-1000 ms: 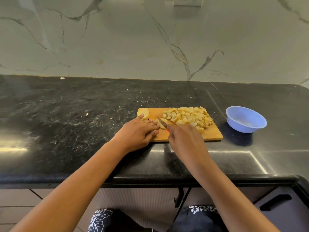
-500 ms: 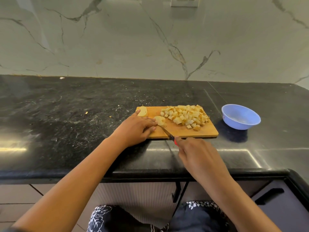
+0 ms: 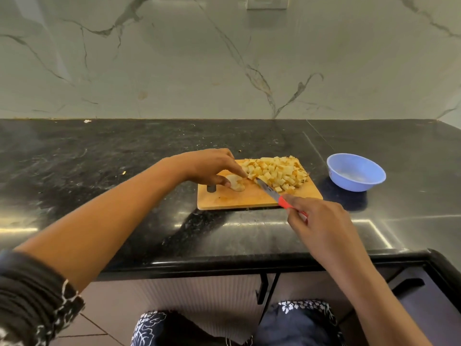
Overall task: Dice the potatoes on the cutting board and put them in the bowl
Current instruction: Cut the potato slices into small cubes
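A wooden cutting board (image 3: 239, 199) lies on the black counter. A heap of diced potato (image 3: 277, 172) covers its far right part. My left hand (image 3: 209, 166) is raised over the board's left half and pinches a pale potato piece (image 3: 235, 183) between thumb and fingers. My right hand (image 3: 316, 221) grips the red handle of a knife (image 3: 270, 192); the blade points up-left toward the dice. A blue bowl (image 3: 371, 179) stands to the right of the board, with no potato visible inside.
The black stone counter (image 3: 99, 171) runs left and right, with small scraps on it. A marble wall rises behind. The counter's front edge (image 3: 224, 267) is close to me, cabinet handles below it.
My left hand has lifted off the board and moved right with a potato piece. My right hand has drawn back toward me with the knife, then turned the blade toward the dice.
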A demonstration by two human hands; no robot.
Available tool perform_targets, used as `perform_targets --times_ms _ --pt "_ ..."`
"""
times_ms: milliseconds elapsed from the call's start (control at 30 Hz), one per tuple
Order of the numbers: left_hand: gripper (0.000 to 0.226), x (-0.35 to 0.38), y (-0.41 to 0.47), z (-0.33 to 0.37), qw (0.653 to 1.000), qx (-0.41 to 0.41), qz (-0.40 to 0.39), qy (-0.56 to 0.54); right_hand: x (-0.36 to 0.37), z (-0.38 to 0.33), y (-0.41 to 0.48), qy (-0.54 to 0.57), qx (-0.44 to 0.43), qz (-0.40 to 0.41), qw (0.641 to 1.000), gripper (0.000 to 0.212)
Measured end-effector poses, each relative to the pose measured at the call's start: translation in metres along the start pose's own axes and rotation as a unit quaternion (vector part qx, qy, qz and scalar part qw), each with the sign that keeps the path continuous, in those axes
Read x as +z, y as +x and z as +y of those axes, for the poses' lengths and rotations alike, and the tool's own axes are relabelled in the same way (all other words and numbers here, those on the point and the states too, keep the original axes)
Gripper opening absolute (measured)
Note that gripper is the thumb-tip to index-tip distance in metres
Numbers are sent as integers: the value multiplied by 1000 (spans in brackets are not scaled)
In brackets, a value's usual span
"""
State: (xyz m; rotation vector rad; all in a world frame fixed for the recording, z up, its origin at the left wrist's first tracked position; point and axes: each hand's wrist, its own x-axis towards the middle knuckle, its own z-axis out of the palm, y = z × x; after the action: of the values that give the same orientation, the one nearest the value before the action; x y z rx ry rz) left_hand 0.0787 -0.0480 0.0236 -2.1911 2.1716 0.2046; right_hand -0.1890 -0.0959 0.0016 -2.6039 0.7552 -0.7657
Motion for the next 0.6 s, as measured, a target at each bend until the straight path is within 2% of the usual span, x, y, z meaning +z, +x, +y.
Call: perform_targets --times_ms 100,267,433,600 --pt "45 -3 8 -1 998 32 -18 42 6 3 3 12 -5 12 1000 32" --pt "38 -4 15 -4 998 41 -16 52 15 8 5 12 -18 13 1000 32" --pt "34 -1 13 -5 1000 7 5 14 21 7 5 15 -16 -6 1000 34" --pt "31 12 -2 2 994 -76 59 -55 24 7 6 15 -5 -28 999 37"
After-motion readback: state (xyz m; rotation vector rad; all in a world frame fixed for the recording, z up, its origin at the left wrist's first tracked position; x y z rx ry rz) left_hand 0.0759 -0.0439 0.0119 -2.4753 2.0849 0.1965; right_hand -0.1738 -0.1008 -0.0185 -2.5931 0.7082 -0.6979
